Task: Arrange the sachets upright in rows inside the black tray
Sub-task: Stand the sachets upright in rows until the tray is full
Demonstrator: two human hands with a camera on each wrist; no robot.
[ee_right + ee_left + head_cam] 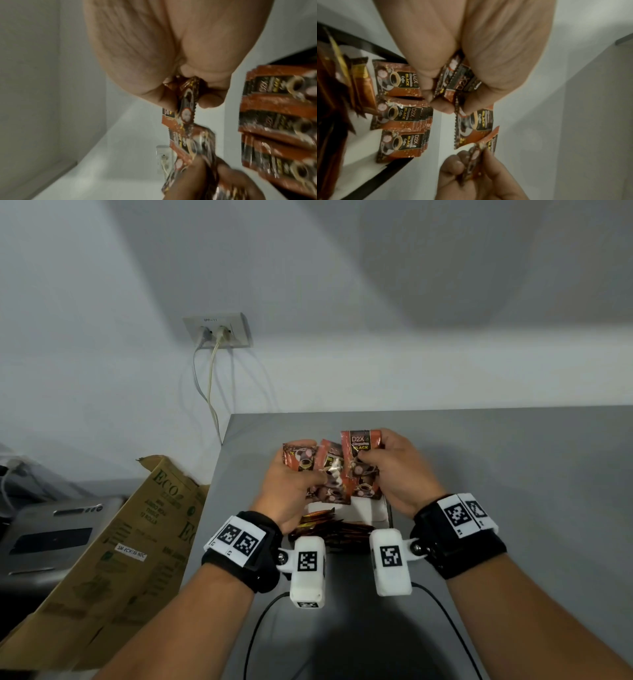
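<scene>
Brown-orange "D2X Black" coffee sachets are the task objects. My left hand grips a fanned bunch of sachets above the black tray; the left wrist view shows its fingers curled round them. My right hand pinches one upright sachet beside that bunch, seen close in the right wrist view. Inside the white-lined tray, rows of sachets stand upright, blurred in the right wrist view. My forearms and wrist cameras hide much of the tray.
The tray sits on a grey table against a white wall. More dark and gold sachets lie at the tray's near side. An open cardboard box stands left of the table. A wall socket has cables hanging down.
</scene>
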